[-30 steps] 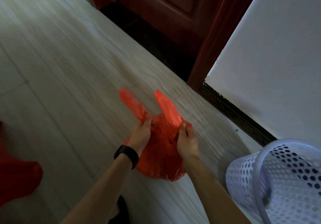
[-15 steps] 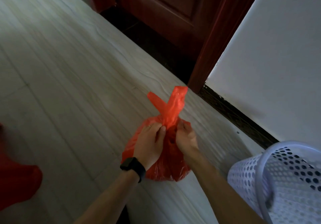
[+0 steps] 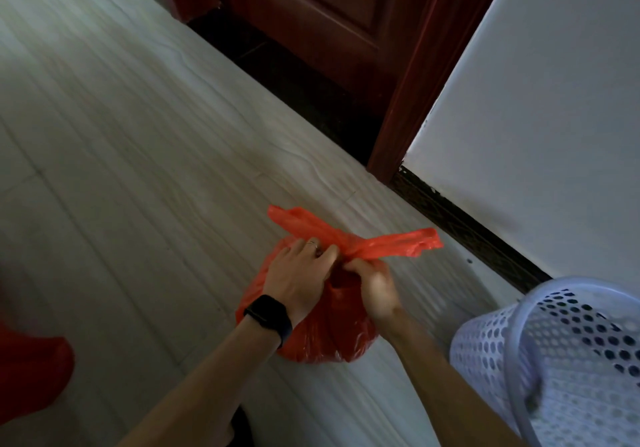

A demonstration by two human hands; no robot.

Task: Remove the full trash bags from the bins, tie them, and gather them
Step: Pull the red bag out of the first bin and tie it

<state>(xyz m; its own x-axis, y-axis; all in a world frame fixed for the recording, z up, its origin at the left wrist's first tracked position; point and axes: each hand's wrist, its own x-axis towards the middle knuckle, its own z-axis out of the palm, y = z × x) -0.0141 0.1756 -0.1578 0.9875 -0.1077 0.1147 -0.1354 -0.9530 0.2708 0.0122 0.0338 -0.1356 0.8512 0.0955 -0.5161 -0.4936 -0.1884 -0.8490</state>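
Now: tying step in hand. The red trash bag is out of the white perforated bin and sits on the floor, near the floor's edge at the dark skirting strip, just beside the bin. The bag body looks full and rounded.

Its two handle strips are crossed above the neck. One points away toward the door, the other toward the wall.

The left hand, black watch on its wrist, has curled fingers pinching the plastic at the crossing. The right hand is curled round the neck just below the crossing. It is blurred, so the exact pinch point is not readable.

Judgement: the strips are crossed and the knot is not yet drawn tight. Cannot tell whether one strip is already tucked under the other. The next move calls for a tuck, then an even outward pull on both strips with the bag's weight left on the floor. The film looks thin, so a jerk risks tearing it.

A red shape is cut off at the left edge of view. It is possibly another bag, unconfirmed. Gathering is not yet done.
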